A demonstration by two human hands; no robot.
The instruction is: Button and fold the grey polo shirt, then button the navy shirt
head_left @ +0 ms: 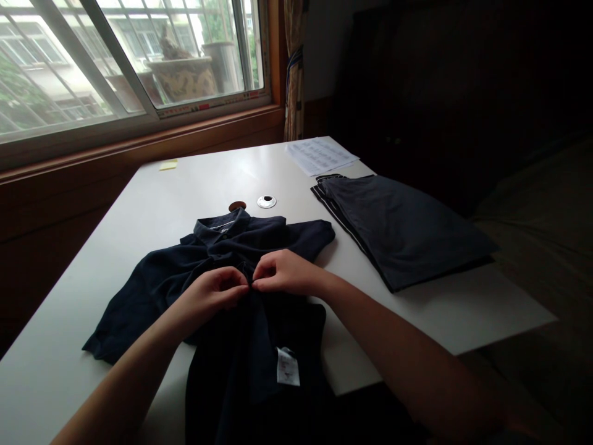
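Note:
A dark navy collared shirt (157,278) lies spread on the white table (115,204), its collar pointing away from me and its lower part hanging over the near edge. My left hand (220,287) pinches the front placket from the left. Opposite it, my right hand (282,272) pinches the same strip, fingertips almost touching those of the left. Whatever small button sits between the fingertips is too dark to make out. A white care label (288,366) shows on the turned-out inside of the shirt, below the hands.
Folded dark grey clothing (412,228) with striped edging lies at the right. Printed sheets (319,156) rest at the far corner, a yellow sticky note (168,165) at the far left. A round table hole (238,206) and its white ring cover (267,202) are beyond the collar. A window (139,62) stands behind.

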